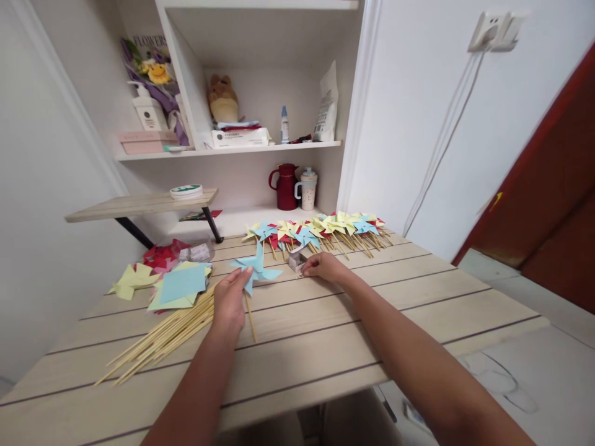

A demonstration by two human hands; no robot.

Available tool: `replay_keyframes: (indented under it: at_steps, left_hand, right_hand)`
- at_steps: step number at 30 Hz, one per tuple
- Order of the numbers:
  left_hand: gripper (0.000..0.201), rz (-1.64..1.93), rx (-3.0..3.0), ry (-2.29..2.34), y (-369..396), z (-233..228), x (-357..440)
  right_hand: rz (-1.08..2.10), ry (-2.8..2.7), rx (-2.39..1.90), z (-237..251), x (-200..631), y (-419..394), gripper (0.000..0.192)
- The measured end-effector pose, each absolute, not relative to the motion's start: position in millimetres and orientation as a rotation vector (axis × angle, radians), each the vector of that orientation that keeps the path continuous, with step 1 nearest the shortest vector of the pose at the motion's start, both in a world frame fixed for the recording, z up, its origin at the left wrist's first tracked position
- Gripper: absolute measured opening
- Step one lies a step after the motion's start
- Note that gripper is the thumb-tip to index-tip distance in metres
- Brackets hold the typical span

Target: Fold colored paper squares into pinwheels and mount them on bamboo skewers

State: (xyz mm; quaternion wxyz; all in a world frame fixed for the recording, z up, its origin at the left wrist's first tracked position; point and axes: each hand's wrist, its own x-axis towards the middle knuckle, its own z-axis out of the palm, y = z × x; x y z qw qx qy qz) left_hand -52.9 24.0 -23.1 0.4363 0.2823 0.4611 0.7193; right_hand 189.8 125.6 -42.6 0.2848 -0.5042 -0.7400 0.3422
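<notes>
My left hand (229, 301) holds a light blue paper pinwheel (255, 269) by its wooden stick, which lies flat on the wooden table (325, 347). My right hand (324, 266) reaches to a small clear box (296, 260) just past the pinwheel, fingertips touching it. A row of finished pinwheels (320, 230) in yellow, blue and red lies along the far edge of the table.
A bundle of bare wooden sticks (162, 337) lies left of my left hand, next to stacked paper squares (179, 286) and folded red and yellow pieces (139, 272). Shelves behind hold a red jug (284, 186), a mug (307, 189) and bottles. A small side shelf (139, 204) juts out at left.
</notes>
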Motion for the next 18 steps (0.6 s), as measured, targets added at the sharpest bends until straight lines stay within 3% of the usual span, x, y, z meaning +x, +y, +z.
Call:
replay_keyframes:
  at_steps: [5, 18]
  left_hand:
    - [0.038, 1.772, 0.715, 1.146, 23, -24, -53]
    - [0.038, 1.784, 0.66, 1.172, 24, -25, -54]
  right_hand:
    - [0.918, -1.984, -1.345, -45, 185, 124, 0.02]
    - [0.901, -2.051, -1.468, -37, 179, 118, 0.011]
